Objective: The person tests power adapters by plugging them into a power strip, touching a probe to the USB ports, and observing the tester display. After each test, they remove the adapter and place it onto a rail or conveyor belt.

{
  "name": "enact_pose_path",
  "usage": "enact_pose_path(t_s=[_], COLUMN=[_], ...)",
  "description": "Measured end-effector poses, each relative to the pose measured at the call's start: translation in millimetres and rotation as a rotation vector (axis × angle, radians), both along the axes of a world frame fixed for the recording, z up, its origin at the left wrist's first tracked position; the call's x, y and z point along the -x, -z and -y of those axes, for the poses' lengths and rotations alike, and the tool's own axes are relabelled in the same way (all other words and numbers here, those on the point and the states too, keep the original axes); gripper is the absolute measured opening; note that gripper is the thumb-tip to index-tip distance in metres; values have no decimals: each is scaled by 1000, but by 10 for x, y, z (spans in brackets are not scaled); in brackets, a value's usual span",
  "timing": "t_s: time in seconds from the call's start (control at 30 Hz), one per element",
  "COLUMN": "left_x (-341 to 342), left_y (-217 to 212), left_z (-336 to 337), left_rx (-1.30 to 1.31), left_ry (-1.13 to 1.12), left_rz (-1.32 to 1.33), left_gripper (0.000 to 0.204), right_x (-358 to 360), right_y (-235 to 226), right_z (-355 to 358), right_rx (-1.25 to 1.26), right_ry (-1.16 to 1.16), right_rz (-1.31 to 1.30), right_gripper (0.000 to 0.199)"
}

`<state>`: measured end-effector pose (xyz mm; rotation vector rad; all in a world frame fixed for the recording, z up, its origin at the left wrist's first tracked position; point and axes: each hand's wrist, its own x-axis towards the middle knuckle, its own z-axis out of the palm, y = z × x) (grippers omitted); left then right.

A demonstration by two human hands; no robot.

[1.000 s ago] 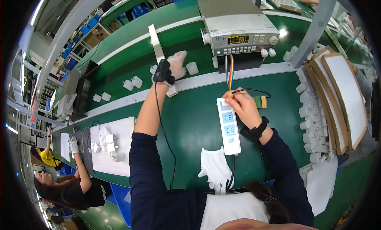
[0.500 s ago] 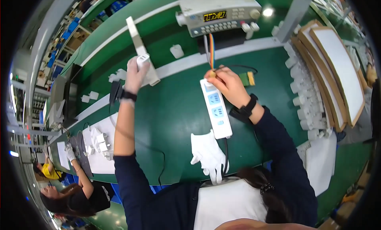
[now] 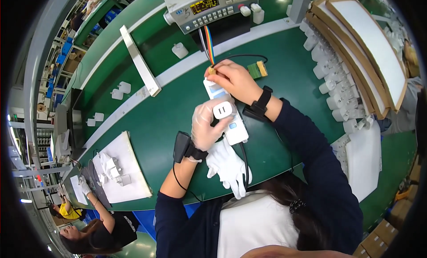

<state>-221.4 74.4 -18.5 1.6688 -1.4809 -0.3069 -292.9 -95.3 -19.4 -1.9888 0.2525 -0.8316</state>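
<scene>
My left hand [image 3: 205, 124], in a thin see-through glove, grips a white two-port charger [image 3: 223, 110] over the middle of a white power strip [image 3: 238, 133]. Whether the charger touches the sockets cannot be made out. At the strip's far end, my bare right hand [image 3: 235, 80] is closed on a small yellowish connector [image 3: 211, 71], where a rainbow ribbon cable [image 3: 209, 45] ends. Near my left wrist, a white glove [image 3: 229, 166] lies beside the strip's black cord [image 3: 245, 160]. A small green board [image 3: 256, 70] with a yellow edge sits right of my right hand.
A bench meter [image 3: 205, 11] with a lit display stands at the back. Several white chargers [image 3: 336, 86] line the right side beside stacked cardboard-edged panels [image 3: 356, 44]. A white bar [image 3: 140, 62] crosses the back left. A co-worker [image 3: 98, 227] sits left, near a white board [image 3: 138, 182] bearing chargers.
My left hand has come from the back left to the power strip, carrying the charger. My right hand stays at the strip's far end with the connector. The view has shifted.
</scene>
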Motion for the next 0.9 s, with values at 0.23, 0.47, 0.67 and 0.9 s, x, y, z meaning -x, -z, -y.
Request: enact_pose_path(t_s=[0.23, 0.47, 0.67, 0.9], left_x=[-37, -563, -577, -581], left_y=[77, 68, 352, 403], left_z=[23, 250, 572, 570], left_rx=[24, 269, -91, 75], left_ry=[97, -115, -99, 51], left_rz=[34, -719, -308, -523], left_gripper=[36, 37, 43, 49], right_x=[-32, -8, 15, 525], right_y=[61, 30, -235, -266], right_z=[-7, 11, 47, -212], right_rx=[42, 48, 95, 26], right_ry=[9, 5, 37, -137], right_rz=[37, 15, 194, 44], right_gripper=[22, 21, 16, 12])
